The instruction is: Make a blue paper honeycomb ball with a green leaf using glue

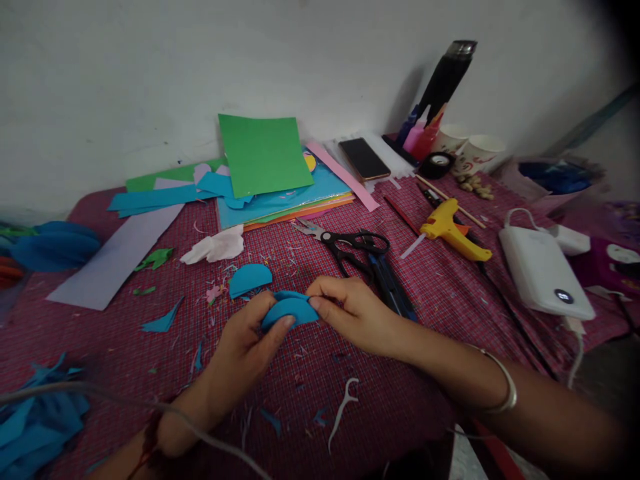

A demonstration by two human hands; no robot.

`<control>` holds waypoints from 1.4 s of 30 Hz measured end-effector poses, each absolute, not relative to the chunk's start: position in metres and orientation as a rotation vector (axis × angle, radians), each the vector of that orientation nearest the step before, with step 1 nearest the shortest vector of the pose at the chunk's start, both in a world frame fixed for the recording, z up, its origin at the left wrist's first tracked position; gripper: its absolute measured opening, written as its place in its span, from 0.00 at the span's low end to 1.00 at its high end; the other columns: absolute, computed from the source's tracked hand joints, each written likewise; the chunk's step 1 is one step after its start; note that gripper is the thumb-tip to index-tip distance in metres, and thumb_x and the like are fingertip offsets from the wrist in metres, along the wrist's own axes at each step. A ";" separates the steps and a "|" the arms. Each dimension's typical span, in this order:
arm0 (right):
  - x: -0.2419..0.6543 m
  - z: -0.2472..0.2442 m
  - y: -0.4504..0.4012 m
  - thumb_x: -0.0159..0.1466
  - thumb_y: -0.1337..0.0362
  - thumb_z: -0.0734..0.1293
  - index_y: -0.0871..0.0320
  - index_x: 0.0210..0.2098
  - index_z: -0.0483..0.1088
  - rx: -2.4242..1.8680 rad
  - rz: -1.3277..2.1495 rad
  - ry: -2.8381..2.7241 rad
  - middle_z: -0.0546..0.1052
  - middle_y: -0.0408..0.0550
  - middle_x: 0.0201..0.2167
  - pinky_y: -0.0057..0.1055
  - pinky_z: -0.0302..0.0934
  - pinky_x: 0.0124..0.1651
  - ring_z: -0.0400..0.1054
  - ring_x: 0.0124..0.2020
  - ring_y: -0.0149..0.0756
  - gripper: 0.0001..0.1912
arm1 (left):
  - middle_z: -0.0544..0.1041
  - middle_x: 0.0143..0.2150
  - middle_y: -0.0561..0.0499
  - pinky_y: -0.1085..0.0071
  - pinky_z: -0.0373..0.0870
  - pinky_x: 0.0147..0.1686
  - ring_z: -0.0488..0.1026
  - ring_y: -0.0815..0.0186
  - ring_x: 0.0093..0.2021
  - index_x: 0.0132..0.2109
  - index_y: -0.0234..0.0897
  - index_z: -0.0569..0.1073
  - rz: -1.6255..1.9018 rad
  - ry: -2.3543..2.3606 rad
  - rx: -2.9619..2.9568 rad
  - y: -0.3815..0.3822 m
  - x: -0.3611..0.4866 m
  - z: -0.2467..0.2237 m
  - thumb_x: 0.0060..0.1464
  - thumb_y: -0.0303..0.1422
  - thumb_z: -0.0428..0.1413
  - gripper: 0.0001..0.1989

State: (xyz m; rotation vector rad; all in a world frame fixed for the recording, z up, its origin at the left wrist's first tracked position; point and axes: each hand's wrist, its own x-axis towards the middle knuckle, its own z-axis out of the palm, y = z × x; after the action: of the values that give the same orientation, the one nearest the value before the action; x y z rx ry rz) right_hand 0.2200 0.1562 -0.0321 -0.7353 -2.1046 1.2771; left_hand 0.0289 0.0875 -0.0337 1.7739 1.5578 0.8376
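Observation:
Between my two hands is a folded piece of blue paper (289, 309), curved along its lower layer. My left hand (250, 340) pinches its left side, thumb in front and fingers behind. The right corner is gripped between the thumb and fingers of my right hand (350, 312). Just beyond, a folded blue paper half-circle (251, 279) lies on the cloth. Black-handled scissors (345, 243) rest past my right hand, beside a blue and black tool (390, 283) that they partly cover.
Paper sheets (267, 157) are stacked near the wall. On the right are a yellow glue gun (453, 233), a white power bank (545, 273), a phone (364, 159) and a dark bottle (447, 77). A cable (165, 407) crosses over my left forearm. Scraps and a floss pick (343, 410) lie nearby.

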 end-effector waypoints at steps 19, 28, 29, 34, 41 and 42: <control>0.222 -0.046 0.157 0.65 0.68 0.65 0.59 0.37 0.71 -0.790 0.664 -2.666 0.71 0.48 0.36 0.36 0.60 0.44 0.66 0.39 0.37 0.02 | 0.77 0.45 0.44 0.52 0.61 0.57 0.71 0.55 0.50 0.41 0.37 0.73 0.455 1.565 2.738 0.087 0.028 -0.049 0.60 0.23 0.47 0.11; 0.219 -0.042 0.159 0.64 0.67 0.63 0.58 0.27 0.62 -0.836 1.506 -1.999 0.62 0.37 0.22 0.25 0.53 0.28 0.57 0.24 0.27 0.09 | 0.65 0.26 0.55 0.70 0.63 0.26 0.63 0.67 0.25 0.32 0.39 0.64 0.794 1.537 1.522 0.083 0.033 -0.042 0.63 0.40 0.46 0.13; 0.218 -0.041 0.159 0.64 0.66 0.63 0.58 0.27 0.62 -0.841 1.647 -1.897 0.62 0.36 0.21 0.24 0.53 0.27 0.57 0.23 0.26 0.09 | 0.63 0.24 0.57 0.72 0.60 0.22 0.60 0.69 0.23 0.33 0.40 0.65 0.810 1.461 1.317 0.082 0.034 -0.041 0.63 0.42 0.47 0.14; 0.215 -0.040 0.156 0.65 0.67 0.62 0.58 0.29 0.60 -1.028 2.020 -1.643 0.68 0.37 0.22 0.22 0.58 0.25 0.62 0.20 0.23 0.08 | 0.69 0.33 0.56 0.76 0.61 0.24 0.63 0.72 0.25 0.45 0.42 0.67 0.893 1.267 0.967 0.084 0.034 -0.042 0.58 0.42 0.55 0.12; 0.213 -0.045 0.152 0.61 0.66 0.66 0.57 0.26 0.60 -1.064 1.975 -1.637 0.64 0.34 0.17 0.20 0.51 0.19 0.56 0.17 0.23 0.11 | 0.61 0.24 0.58 0.75 0.58 0.25 0.57 0.72 0.25 0.28 0.37 0.66 0.788 1.328 1.278 0.086 0.029 -0.037 0.57 0.41 0.55 0.15; 0.213 -0.045 0.152 0.60 0.65 0.68 0.57 0.26 0.60 -1.031 1.946 -1.624 0.63 0.34 0.17 0.21 0.50 0.19 0.55 0.18 0.23 0.12 | 0.61 0.23 0.58 0.75 0.58 0.25 0.57 0.72 0.25 0.28 0.37 0.66 0.817 1.335 1.286 0.085 0.030 -0.037 0.57 0.40 0.55 0.15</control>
State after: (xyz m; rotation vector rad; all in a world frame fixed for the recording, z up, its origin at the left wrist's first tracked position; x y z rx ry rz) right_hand 0.2129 0.1523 -0.0454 -1.0308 -1.6243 1.9460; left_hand 0.0298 0.0855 -0.0369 1.2859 1.3350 0.8168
